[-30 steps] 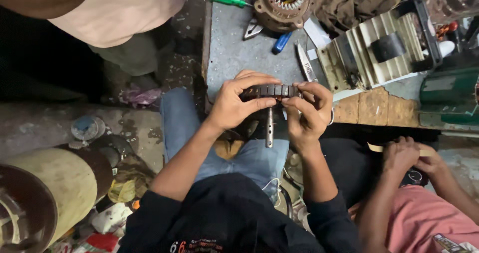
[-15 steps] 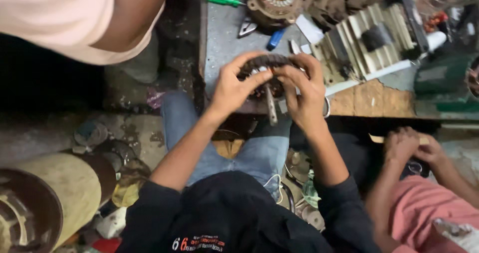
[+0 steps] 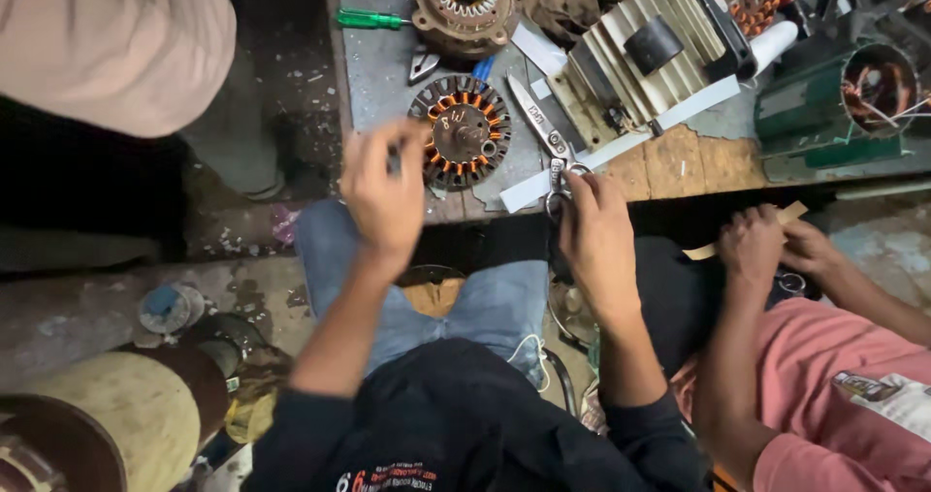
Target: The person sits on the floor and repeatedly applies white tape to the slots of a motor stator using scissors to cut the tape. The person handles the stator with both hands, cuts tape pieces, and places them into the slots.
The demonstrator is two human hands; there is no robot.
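A round fan stator (image 3: pixel 464 133) with copper windings and a dark centre hub lies flat on the grey bench (image 3: pixel 373 75), near its front edge. My left hand (image 3: pixel 388 196) hovers just left of it, blurred, with fingers curled; whether it holds anything is unclear. My right hand (image 3: pixel 596 230) is at the bench edge to the right of the stator. Its fingers grip the handles of a pair of scissors (image 3: pixel 538 124), whose blades point up and left across the bench. My knees in blue jeans sit under the bench edge.
A green screwdriver (image 3: pixel 369 19), a second round motor part (image 3: pixel 465 2), a finned metal housing (image 3: pixel 640 61) and white paper strips (image 3: pixel 621 143) crowd the bench. A co-worker's hands (image 3: pixel 776 245) hold a tan strip at right. A yellowish drum (image 3: pixel 116 424) stands lower left.
Both hands held the stator above my lap before; it now lies on the bench. My left hand has come off it and my right hand has taken the scissors.
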